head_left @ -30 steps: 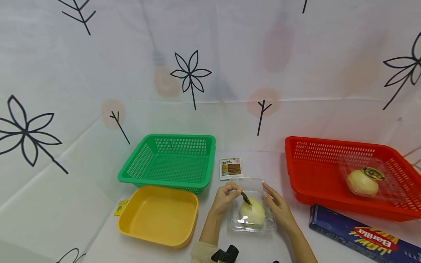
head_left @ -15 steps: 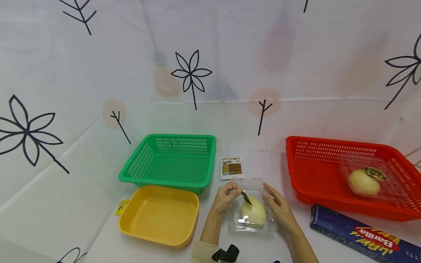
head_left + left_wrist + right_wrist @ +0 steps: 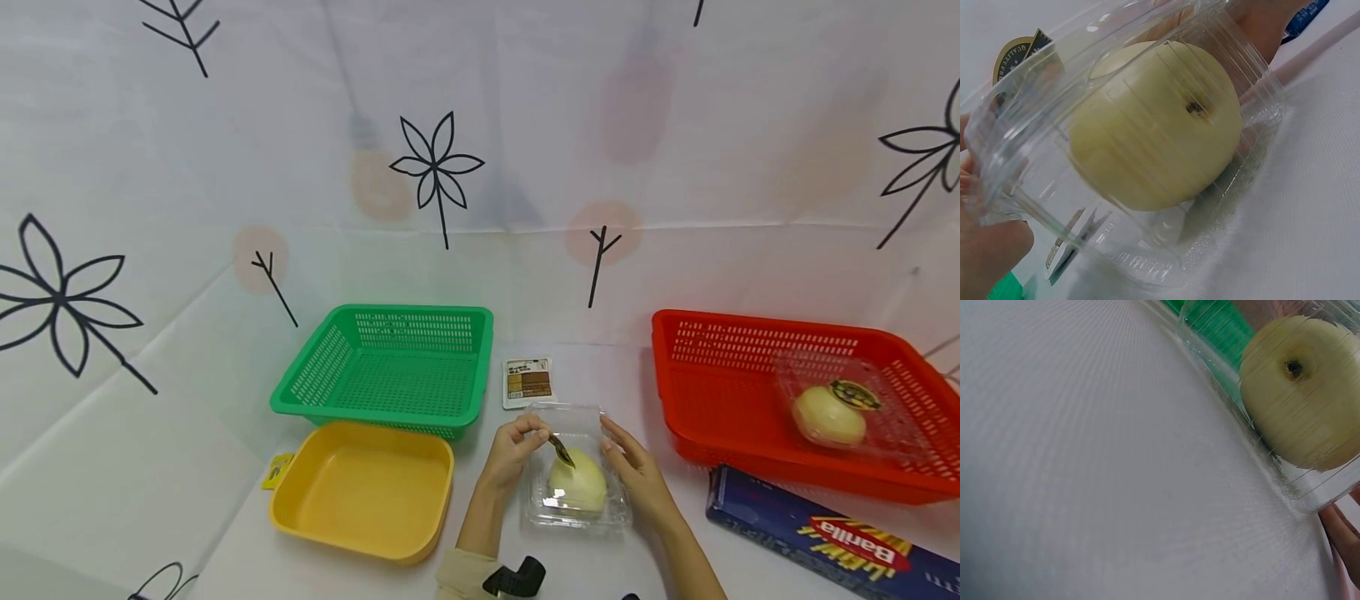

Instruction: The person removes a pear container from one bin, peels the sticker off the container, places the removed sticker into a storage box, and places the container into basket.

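Note:
A clear plastic clamshell (image 3: 536, 510) stands on the white table with a pale yellow fruit (image 3: 1154, 125) inside, shaped like an apple or round pear. The fruit's dark stem hollow shows in both wrist views. A black and gold sticker (image 3: 561, 451) is seen nearly edge-on above the fruit; part of it looks folded in the left wrist view. My left hand (image 3: 510, 454) pinches the sticker's upper end between thumb and forefinger at the clamshell's left side. On the right side, my right hand (image 3: 636, 467) holds the clamshell, thumb near the lid's edge.
A green basket (image 3: 483, 367) and yellow tub (image 3: 442, 500) stand left. The red basket (image 3: 675, 417) at right holds another boxed fruit (image 3: 828, 415). A blue Barilla box (image 3: 787, 521) lies before it. A printed packet (image 3: 527, 383) lies behind the clamshell; a yellow packet (image 3: 276, 472) is left of the tub.

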`<state>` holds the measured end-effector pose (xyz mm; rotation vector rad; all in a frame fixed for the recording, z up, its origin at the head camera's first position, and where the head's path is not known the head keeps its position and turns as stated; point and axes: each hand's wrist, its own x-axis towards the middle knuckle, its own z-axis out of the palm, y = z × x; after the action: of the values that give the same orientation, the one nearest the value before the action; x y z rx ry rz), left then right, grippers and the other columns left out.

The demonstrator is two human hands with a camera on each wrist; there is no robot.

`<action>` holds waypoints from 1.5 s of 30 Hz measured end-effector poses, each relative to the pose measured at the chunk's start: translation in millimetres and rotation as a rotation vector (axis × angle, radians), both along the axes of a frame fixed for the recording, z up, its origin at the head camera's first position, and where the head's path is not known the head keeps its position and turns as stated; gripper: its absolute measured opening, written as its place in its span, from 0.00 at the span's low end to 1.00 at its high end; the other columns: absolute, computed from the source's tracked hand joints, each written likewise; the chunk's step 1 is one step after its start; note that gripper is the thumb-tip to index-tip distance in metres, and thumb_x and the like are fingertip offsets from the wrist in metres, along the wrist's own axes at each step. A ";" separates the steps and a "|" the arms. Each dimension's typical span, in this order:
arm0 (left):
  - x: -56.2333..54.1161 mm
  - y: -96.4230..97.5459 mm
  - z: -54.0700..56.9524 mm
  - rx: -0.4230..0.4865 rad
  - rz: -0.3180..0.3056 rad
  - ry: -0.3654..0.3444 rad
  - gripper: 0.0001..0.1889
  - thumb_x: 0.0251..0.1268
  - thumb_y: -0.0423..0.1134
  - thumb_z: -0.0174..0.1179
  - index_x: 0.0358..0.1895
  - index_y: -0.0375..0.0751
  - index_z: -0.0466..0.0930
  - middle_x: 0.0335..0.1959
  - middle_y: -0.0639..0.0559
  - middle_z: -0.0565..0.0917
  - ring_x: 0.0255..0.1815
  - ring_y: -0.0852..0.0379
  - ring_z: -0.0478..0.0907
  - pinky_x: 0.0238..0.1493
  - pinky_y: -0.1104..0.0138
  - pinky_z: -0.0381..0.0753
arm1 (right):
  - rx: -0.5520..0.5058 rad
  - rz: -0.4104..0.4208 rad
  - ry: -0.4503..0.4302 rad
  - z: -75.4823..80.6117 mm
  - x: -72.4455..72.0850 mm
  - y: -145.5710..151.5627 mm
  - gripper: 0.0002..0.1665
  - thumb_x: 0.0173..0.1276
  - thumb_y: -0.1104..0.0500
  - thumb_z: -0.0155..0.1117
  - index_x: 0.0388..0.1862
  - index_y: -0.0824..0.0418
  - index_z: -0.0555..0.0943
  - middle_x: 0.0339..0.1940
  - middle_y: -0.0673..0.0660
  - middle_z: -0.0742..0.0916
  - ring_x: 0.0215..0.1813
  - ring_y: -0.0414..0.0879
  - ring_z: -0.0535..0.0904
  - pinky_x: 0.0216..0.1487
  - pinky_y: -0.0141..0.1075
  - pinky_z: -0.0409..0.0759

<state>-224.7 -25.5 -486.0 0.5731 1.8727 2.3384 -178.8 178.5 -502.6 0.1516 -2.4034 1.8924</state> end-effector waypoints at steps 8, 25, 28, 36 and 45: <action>0.6 -0.1 0.8 0.030 -0.009 -0.011 0.14 0.61 0.23 0.55 0.38 0.06 0.67 0.30 0.62 0.76 0.40 0.63 0.70 0.49 0.66 0.63 | 0.013 -0.006 -0.009 1.5 0.2 -0.4 0.28 0.75 0.54 0.47 0.71 0.60 0.62 0.72 0.66 0.64 0.67 0.65 0.63 0.62 0.54 0.62; -1.1 -0.3 -0.7 0.058 -0.017 0.006 0.14 0.61 0.22 0.53 0.38 0.06 0.65 0.28 0.64 0.77 0.38 0.64 0.71 0.50 0.67 0.64 | 0.026 -0.024 0.014 -1.3 -1.4 -0.4 0.28 0.75 0.54 0.48 0.70 0.61 0.63 0.71 0.67 0.65 0.66 0.67 0.64 0.61 0.56 0.63; -0.8 0.0 -1.5 0.073 -0.015 -0.001 0.14 0.61 0.23 0.53 0.37 0.06 0.65 0.28 0.64 0.77 0.38 0.64 0.72 0.50 0.67 0.65 | 0.026 -0.024 0.016 -1.6 -1.5 -0.1 0.28 0.75 0.54 0.48 0.70 0.62 0.64 0.71 0.68 0.65 0.67 0.67 0.63 0.61 0.56 0.63; 1.0 -0.5 -0.9 0.191 0.013 -0.098 0.14 0.62 0.22 0.52 0.28 0.46 0.80 0.29 0.61 0.79 0.38 0.66 0.73 0.47 0.72 0.69 | 0.025 -0.026 0.011 -2.7 -1.3 -0.5 0.28 0.75 0.54 0.48 0.70 0.62 0.63 0.71 0.67 0.65 0.67 0.65 0.64 0.62 0.55 0.63; 3.4 -1.6 2.5 0.170 0.058 -0.103 0.07 0.61 0.22 0.54 0.32 0.34 0.80 0.28 0.61 0.81 0.35 0.66 0.76 0.45 0.73 0.74 | 0.019 -0.022 0.008 -1.6 -1.4 0.4 0.28 0.74 0.54 0.48 0.70 0.62 0.64 0.71 0.68 0.65 0.67 0.66 0.63 0.62 0.57 0.62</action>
<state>-221.3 -27.1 -483.5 0.4087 1.6815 2.5287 -180.2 178.9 -504.2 0.1330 -2.4083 1.8567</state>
